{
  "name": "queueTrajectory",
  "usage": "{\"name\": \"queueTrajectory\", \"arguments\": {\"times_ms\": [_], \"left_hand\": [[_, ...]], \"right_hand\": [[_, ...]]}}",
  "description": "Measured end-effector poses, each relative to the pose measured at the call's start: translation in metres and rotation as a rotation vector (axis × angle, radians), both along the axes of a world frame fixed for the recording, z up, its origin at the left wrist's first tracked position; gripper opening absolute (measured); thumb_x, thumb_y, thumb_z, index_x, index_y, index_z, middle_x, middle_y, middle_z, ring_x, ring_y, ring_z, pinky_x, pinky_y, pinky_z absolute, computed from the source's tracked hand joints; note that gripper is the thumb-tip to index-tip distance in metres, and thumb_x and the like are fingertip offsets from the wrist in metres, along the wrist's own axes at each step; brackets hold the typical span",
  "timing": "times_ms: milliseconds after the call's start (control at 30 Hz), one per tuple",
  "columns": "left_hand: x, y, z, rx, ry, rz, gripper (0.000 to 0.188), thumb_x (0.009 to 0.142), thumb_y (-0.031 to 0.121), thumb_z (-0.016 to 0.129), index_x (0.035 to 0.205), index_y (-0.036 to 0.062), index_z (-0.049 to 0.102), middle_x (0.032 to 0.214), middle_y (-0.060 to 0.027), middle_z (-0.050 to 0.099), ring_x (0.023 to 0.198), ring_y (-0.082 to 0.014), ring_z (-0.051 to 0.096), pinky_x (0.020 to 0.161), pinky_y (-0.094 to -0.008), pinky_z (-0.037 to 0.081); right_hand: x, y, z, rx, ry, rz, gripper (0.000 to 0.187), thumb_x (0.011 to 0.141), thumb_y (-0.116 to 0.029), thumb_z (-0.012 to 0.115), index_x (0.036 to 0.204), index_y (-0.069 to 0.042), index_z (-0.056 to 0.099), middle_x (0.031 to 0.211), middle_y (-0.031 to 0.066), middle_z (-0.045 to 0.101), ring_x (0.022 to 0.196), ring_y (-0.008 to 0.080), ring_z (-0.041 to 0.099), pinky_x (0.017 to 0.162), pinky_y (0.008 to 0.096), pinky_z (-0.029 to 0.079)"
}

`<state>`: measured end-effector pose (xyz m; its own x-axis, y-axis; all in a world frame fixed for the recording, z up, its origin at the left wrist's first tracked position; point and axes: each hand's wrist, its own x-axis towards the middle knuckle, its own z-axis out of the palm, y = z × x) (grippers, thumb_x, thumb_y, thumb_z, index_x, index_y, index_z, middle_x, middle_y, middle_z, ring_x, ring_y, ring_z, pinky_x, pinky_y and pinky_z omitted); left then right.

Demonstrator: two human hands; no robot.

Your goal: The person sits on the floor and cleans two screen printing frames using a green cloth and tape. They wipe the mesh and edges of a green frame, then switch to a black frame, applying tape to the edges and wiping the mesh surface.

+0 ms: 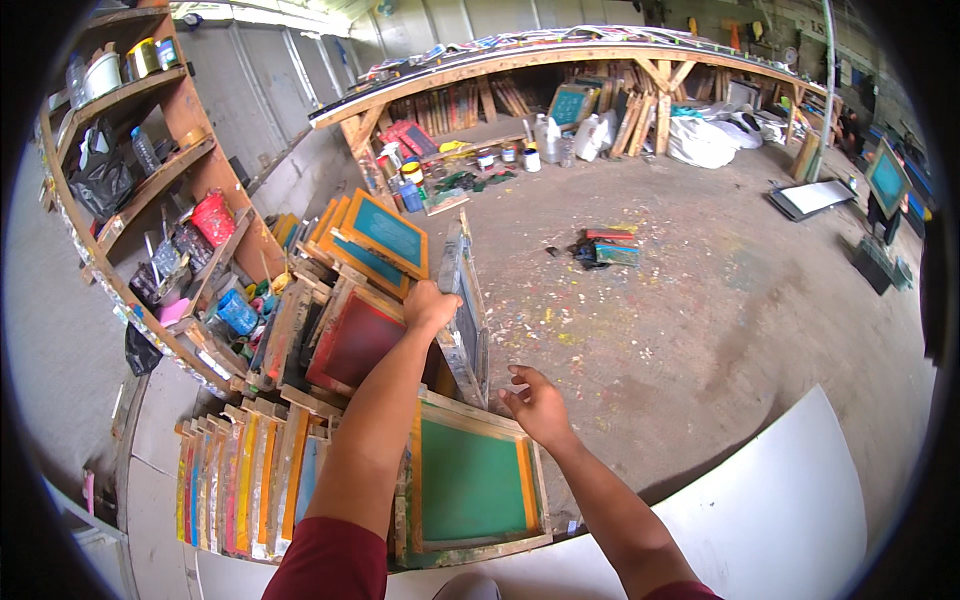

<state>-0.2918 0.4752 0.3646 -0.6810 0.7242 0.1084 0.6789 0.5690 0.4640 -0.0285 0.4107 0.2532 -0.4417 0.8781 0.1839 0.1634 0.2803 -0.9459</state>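
My left hand (432,306) is closed on the edge of a grey screen-printing frame (466,315), which stands upright, nearly edge-on. My right hand (537,402) is held to the right of that frame, fingers apart and slightly curled, holding nothing. Just below it lies a wooden frame with a green mesh (470,480). Left of the grey frame lean a dark red screen (355,340) and orange-edged screens with teal mesh (388,230). A row of upright frames (240,480) is packed beside my left forearm, which hides part of the stack.
On the left stands a wooden shelf (225,170) with paint pots, bottles and bags. A long wooden bench (560,48) spans the back, with screens, containers and white sacks beneath. Coloured frames (612,246) lie on the paint-specked floor; a white sheet (770,500) curves at lower right.
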Motion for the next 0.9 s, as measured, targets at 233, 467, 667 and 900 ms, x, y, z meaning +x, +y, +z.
{"name": "queueTrajectory", "arguments": {"times_ms": [233,467,667,900], "left_hand": [[0.078,-0.027,0.021,0.234,-0.084,-0.216,0.037,0.073,0.034,0.089,0.097,0.0063,0.082,0.098,-0.0220,0.079,0.096,-0.0411,0.077,0.087,-0.0486,0.059],[0.162,-0.105,0.022,0.588,-0.325,-0.323,0.034,0.072,0.028,0.089,0.091,0.0023,0.077,0.087,-0.0205,0.078,0.086,-0.0387,0.077,0.079,-0.0458,0.057],[0.235,-0.183,-0.038,0.799,-0.356,-0.431,0.041,0.071,0.024,0.091,0.102,0.0024,0.076,0.098,-0.0178,0.075,0.092,-0.0394,0.073,0.082,-0.0488,0.055],[0.315,-0.298,-0.084,0.908,-0.624,-0.576,0.057,0.075,0.015,0.092,0.122,-0.0039,0.065,0.111,-0.0160,0.067,0.096,-0.0307,0.068,0.088,-0.0439,0.054]], "right_hand": [[0.011,-0.014,-0.020,-0.414,0.284,-0.052,0.060,0.100,-0.043,0.075,0.136,0.004,0.063,0.108,0.0151,0.075,0.083,0.0244,0.071,0.078,0.0395,0.059],[0.035,-0.046,-0.010,-1.108,0.777,-0.239,0.107,0.090,-0.080,0.065,0.145,0.010,0.049,0.121,0.0289,0.067,0.099,0.0343,0.070,0.090,0.0467,0.059],[0.073,-0.116,-0.004,-0.934,0.863,-0.285,0.074,0.097,-0.070,0.065,0.137,-0.008,0.060,0.119,0.0155,0.068,0.096,0.0287,0.069,0.088,0.0461,0.059],[0.141,-0.193,-0.039,-0.809,1.014,-0.584,0.025,0.091,-0.014,0.068,0.111,0.000,0.066,0.101,0.0142,0.070,0.083,0.0309,0.073,0.071,0.0526,0.061]]}}
